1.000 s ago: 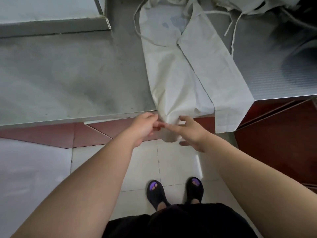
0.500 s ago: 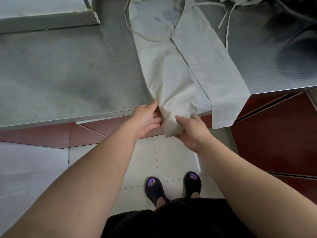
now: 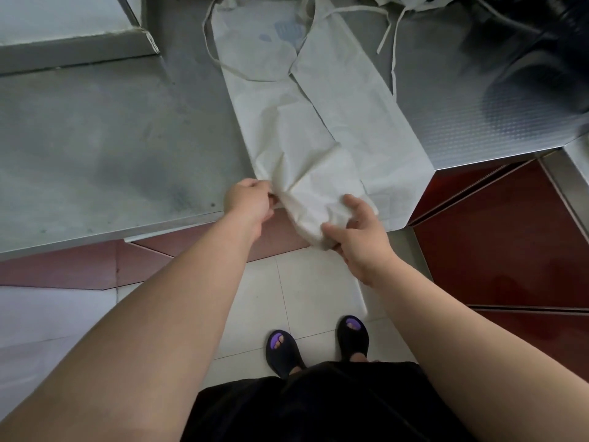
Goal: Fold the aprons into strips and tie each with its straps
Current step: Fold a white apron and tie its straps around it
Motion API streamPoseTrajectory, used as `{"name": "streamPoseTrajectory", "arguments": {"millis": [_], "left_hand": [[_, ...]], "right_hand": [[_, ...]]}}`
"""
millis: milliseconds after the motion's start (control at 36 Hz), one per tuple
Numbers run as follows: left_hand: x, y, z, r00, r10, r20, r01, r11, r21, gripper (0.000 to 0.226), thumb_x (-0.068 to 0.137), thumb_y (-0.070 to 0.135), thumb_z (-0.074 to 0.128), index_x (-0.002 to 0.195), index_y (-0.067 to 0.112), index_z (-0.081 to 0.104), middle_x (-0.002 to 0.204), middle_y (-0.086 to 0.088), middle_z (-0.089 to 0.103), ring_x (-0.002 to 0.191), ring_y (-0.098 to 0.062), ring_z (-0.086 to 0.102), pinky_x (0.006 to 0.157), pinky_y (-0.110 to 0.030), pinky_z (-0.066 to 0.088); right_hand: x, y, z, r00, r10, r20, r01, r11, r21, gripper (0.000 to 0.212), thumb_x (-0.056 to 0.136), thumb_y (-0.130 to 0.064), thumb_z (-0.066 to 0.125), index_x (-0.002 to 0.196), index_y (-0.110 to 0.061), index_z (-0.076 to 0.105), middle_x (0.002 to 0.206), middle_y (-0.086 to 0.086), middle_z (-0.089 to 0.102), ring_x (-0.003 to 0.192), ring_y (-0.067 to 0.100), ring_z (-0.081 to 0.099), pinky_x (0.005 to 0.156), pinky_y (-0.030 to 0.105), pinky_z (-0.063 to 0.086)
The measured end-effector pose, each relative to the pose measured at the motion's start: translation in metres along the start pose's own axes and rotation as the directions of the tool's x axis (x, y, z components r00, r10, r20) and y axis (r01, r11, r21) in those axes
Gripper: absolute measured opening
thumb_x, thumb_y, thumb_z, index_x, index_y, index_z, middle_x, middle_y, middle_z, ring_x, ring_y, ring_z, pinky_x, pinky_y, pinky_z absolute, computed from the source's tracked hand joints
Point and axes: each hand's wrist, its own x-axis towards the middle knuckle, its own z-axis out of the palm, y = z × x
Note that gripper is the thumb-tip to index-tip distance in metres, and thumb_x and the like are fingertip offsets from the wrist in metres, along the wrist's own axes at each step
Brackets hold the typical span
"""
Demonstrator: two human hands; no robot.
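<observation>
Two grey metal surfaces are meeting here: a scuffed, smooth counter (image 3: 95, 148) on the left and a dimpled steel top (image 3: 478, 116) on the right, with red-brown panels (image 3: 510, 250) showing below their edges and pale floor tiles (image 3: 302, 291) underfoot. A flat grey slab (image 3: 63, 27) is resting at the far left corner. A person in black sandals (image 3: 282, 349) is standing at the near edge.

One off-white apron (image 3: 287, 129), folded into a long strip, is lying across the counter with its lower end hanging over the near edge; its thin straps (image 3: 223, 63) are looping beside the bib at the far end. More pale cloth (image 3: 398, 0) is bunching at the top edge.

The left hand (image 3: 248, 200) is closed, pinching the apron's left edge at the counter rim. The right hand (image 3: 353, 234) is gripping the hanging end from below, thumb and fingers partly spread around the fabric.

Compared with half a second ago, the hands are sitting further apart, and the hem is bunching and lifting toward the counter.
</observation>
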Motion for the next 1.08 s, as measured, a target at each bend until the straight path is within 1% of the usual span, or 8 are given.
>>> {"name": "streamPoseTrajectory", "arguments": {"millis": [139, 361, 444, 583, 722, 861, 1000, 1083], "left_hand": [[0.007, -0.006, -0.011, 0.986, 0.152, -0.062, -0.133, 0.960, 0.248, 0.024, 0.089, 0.017, 0.048, 0.064, 0.018, 0.051, 0.070, -0.006, 0.058, 0.076, -0.026, 0.058, 0.071, -0.043, 0.052], [-0.003, 0.003, -0.020, 0.992, 0.119, 0.033, -0.118, 0.993, -0.018, 0.011, 0.092, 0.019, 0.051, 0.081, 0.022, 0.053, 0.088, -0.004, 0.060, 0.082, -0.021, 0.056, 0.074, -0.034, 0.051], [-0.012, 0.003, -0.022, 0.973, 0.128, 0.192, -0.100, 0.984, -0.150, 0.005, 0.095, 0.021, 0.051, 0.091, 0.024, 0.053, 0.094, -0.003, 0.064, 0.082, -0.020, 0.061, 0.075, -0.034, 0.048], [-0.023, -0.008, -0.023, 0.900, 0.017, 0.435, 0.011, 0.998, -0.061, 0.020, 0.096, 0.034, 0.051, 0.112, 0.024, 0.056, 0.096, 0.006, 0.066, 0.084, -0.013, 0.064, 0.081, -0.033, 0.046], [-0.026, -0.023, -0.023, 0.928, 0.017, 0.371, -0.006, 1.000, -0.030, 0.014, 0.095, 0.025, 0.055, 0.104, 0.019, 0.064, 0.108, -0.003, 0.069, 0.107, -0.025, 0.063, 0.094, -0.042, 0.048], [-0.027, -0.024, -0.021, 0.973, 0.049, 0.226, -0.015, 0.988, -0.151, 0.006, 0.090, 0.019, 0.063, 0.095, 0.016, 0.065, 0.102, -0.007, 0.070, 0.098, -0.028, 0.066, 0.090, -0.043, 0.052], [-0.038, -0.026, -0.026, 0.869, -0.128, 0.477, 0.225, 0.963, -0.152, 0.030, 0.093, 0.043, 0.050, 0.111, 0.021, 0.062, 0.105, 0.000, 0.071, 0.098, -0.016, 0.067, 0.089, -0.034, 0.050], [-0.045, -0.040, -0.027, 0.846, -0.165, 0.507, 0.209, 0.978, -0.031, 0.024, 0.093, 0.031, 0.054, 0.114, 0.022, 0.059, 0.108, -0.001, 0.069, 0.097, -0.020, 0.067, 0.097, -0.036, 0.044]], "right_hand": [[0.007, 0.004, -0.013, 0.989, -0.003, -0.149, -0.005, 0.998, -0.055, 0.069, 0.085, -0.002, 0.062, 0.144, -0.024, 0.032, 0.116, 0.010, 0.052, 0.102, 0.025, 0.060, 0.088, 0.038, 0.054], [0.005, 0.001, 0.004, 0.952, 0.305, 0.019, -0.296, 0.936, -0.192, 0.069, 0.083, -0.005, 0.065, 0.141, -0.025, 0.032, 0.105, 0.011, 0.049, 0.060, 0.015, 0.044, 0.066, 0.035, 0.056], [0.008, -0.001, 0.006, 0.983, 0.179, -0.044, -0.179, 0.984, 0.000, 0.067, 0.081, 0.006, 0.061, 0.138, -0.022, 0.038, 0.122, 0.008, 0.044, 0.076, 0.017, 0.056, 0.074, 0.036, 0.056], [0.008, -0.012, 0.016, 0.998, 0.062, 0.005, -0.062, 0.982, 0.176, 0.057, 0.090, -0.011, 0.061, 0.136, -0.033, 0.036, 0.130, 0.003, 0.045, 0.106, 0.021, 0.062, 0.091, 0.039, 0.052], [0.006, -0.012, 0.021, 0.991, 0.048, 0.127, -0.054, 0.997, 0.049, 0.083, 0.082, -0.007, 0.068, 0.146, -0.035, 0.023, 0.128, 0.005, 0.051, 0.107, 0.022, 0.063, 0.093, 0.040, 0.052], [0.003, -0.007, 0.018, 0.993, -0.100, -0.056, 0.090, 0.983, -0.158, 0.061, 0.088, -0.014, 0.062, 0.140, -0.027, 0.035, 0.118, 0.005, 0.054, 0.105, 0.024, 0.060, 0.089, 0.037, 0.053], [0.002, -0.003, 0.015, 1.000, 0.024, 0.014, -0.023, 0.998, -0.063, 0.046, 0.089, -0.022, 0.060, 0.132, -0.031, 0.044, 0.122, 0.006, 0.054, 0.109, 0.023, 0.059, 0.095, 0.043, 0.050], [0.000, -0.001, 0.013, 0.993, 0.058, 0.102, -0.050, 0.996, -0.079, 0.055, 0.085, -0.017, 0.065, 0.133, -0.033, 0.042, 0.124, 0.009, 0.054, 0.106, 0.025, 0.061, 0.089, 0.041, 0.054]]}}
